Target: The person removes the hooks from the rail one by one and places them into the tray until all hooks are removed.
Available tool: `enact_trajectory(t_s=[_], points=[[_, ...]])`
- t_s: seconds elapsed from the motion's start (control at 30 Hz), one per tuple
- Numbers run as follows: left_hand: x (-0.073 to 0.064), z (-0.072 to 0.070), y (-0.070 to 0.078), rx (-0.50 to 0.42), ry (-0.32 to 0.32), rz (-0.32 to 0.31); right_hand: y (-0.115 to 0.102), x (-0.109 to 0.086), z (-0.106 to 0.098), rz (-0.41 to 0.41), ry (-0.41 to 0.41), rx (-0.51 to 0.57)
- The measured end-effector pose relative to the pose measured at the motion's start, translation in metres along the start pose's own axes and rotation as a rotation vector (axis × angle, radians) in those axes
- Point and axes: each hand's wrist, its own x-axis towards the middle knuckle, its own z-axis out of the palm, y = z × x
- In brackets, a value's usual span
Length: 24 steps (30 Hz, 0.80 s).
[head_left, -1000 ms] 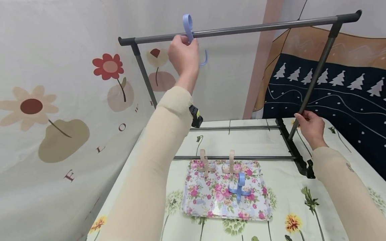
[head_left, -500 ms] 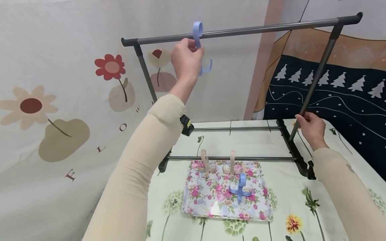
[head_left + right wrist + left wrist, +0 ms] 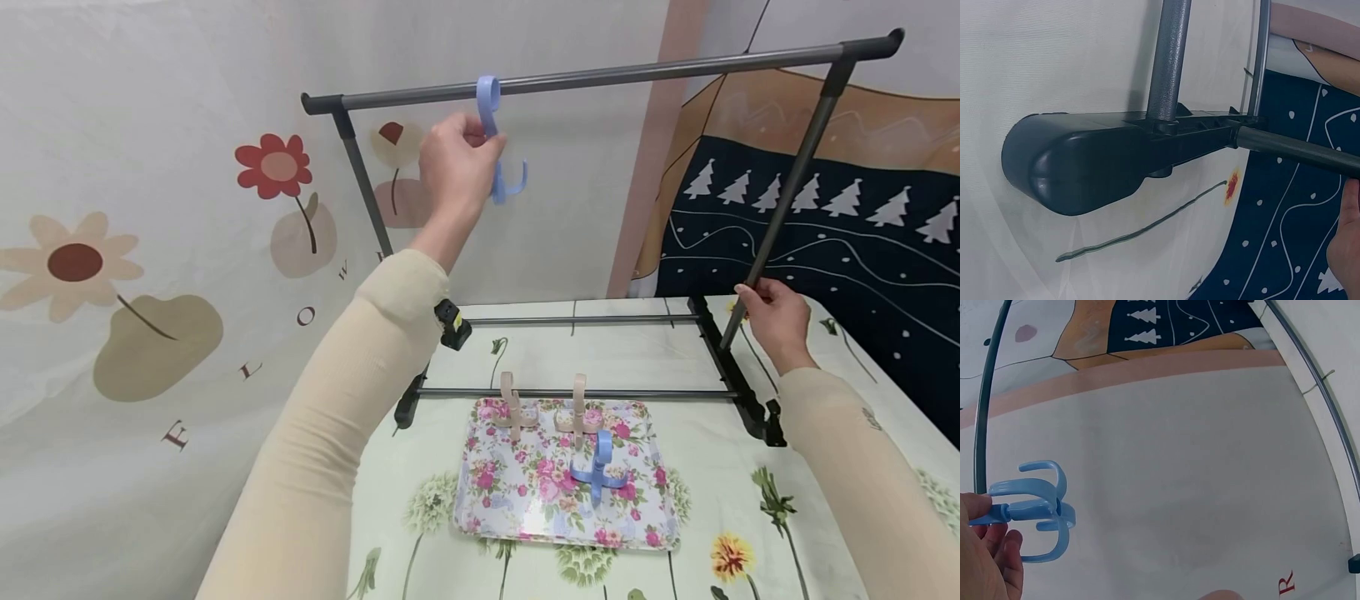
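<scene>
My left hand (image 3: 457,162) pinches the stem of a light blue plastic multi-prong hook (image 3: 488,93) at the rack's top bar (image 3: 600,79). The hook's curved top overlaps the bar, and its prongs hang below my fingers. In the left wrist view the hook (image 3: 1038,509) shows several curved prongs, with thumb and fingertips on its stem. Low on the rack's slanted right post (image 3: 787,187), my right hand (image 3: 780,323) holds the tube between thumb and fingers. Only part of the right hand (image 3: 1344,247) appears in the right wrist view, against the post.
A floral tray (image 3: 517,508) lies in front of the rack, with a blue hook (image 3: 597,471) and two beige hooks (image 3: 579,408) on it. The rack's lower bars (image 3: 637,393) and black foot (image 3: 723,367) stand on the flower-print tablecloth (image 3: 825,517).
My left hand moved slightly right, then down with the blue hook, whose top now sits lower against the bar. The right hand stays at the post.
</scene>
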Motion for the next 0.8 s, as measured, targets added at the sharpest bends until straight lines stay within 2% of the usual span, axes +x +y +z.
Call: enact_trajectory(t_s=[0.23, 0.47, 0.67, 0.8], points=[[-0.008, 0.000, -0.012, -0.041, -0.021, -0.015, 0.000, 0.001, 0.000, 0.014, -0.014, 0.003], [-0.020, 0.000, -0.027, -0.067, -0.063, 0.005, -0.001, 0.000, 0.000, 0.014, -0.013, 0.000], [-0.034, -0.002, -0.042, -0.134, -0.120, 0.021, 0.000, 0.000, 0.000, 0.015, -0.006, -0.005], [-0.045, -0.005, -0.052, -0.214, -0.184, 0.018, 0.000, 0.001, 0.000, 0.011, -0.005, -0.010]])
